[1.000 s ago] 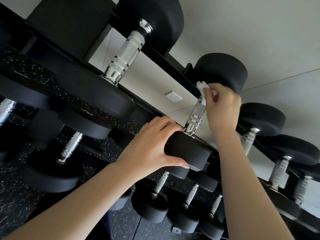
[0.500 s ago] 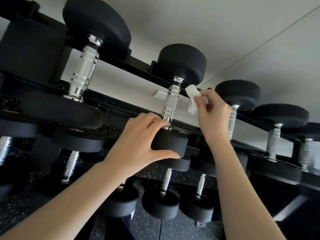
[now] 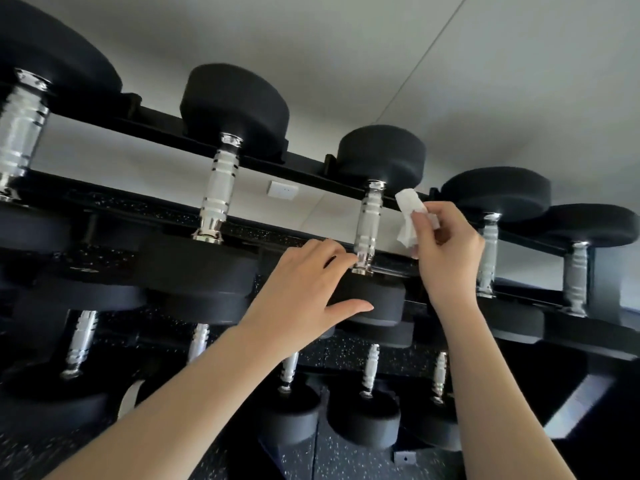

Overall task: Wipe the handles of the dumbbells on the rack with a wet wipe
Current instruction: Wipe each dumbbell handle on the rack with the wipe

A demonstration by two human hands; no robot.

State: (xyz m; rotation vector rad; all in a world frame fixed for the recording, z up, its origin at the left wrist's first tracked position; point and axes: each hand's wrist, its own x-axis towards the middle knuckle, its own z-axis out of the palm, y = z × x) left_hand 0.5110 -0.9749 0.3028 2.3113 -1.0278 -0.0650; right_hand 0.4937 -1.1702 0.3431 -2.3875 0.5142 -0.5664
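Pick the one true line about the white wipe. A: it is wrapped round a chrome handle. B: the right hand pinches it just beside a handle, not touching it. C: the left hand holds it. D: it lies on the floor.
B: the right hand pinches the wipe, and a strip of wall shows between it and the handle.

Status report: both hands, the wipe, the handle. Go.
Left hand resting on dumbbell's near head. Right hand pinching wet wipe, beside handle, not touching. Nothing between them.
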